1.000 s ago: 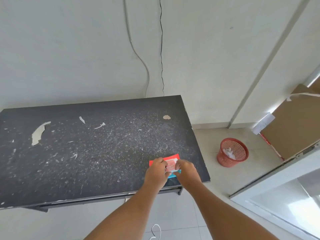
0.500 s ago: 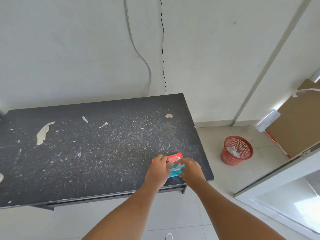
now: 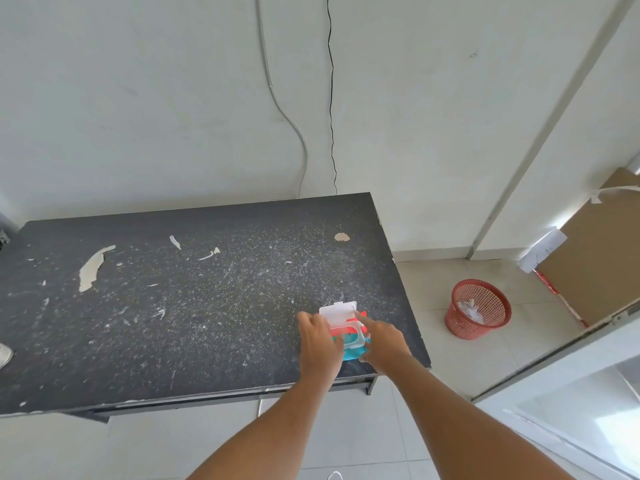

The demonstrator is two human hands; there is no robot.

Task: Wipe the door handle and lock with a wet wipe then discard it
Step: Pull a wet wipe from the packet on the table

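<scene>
A red and teal wet wipe pack (image 3: pixel 350 336) lies near the front right corner of the black table (image 3: pixel 180 306). Its white flip lid (image 3: pixel 337 310) stands open and upright. My left hand (image 3: pixel 320 344) rests on the pack's left side and holds it down. My right hand (image 3: pixel 382 342) is at the pack's right side with the index finger stretched toward the lid. No wipe is visible outside the pack. The door handle and lock are not in view.
A red mesh waste basket (image 3: pixel 479 308) with crumpled white paper stands on the tiled floor right of the table. A brown cardboard sheet (image 3: pixel 595 258) leans at the far right. A white door or frame edge (image 3: pixel 568 368) crosses the lower right. Cables hang down the wall.
The pack's white lid has been flipped up and now stands open. Both hands stay on the pack; the right index finger has stretched out toward the lid.
</scene>
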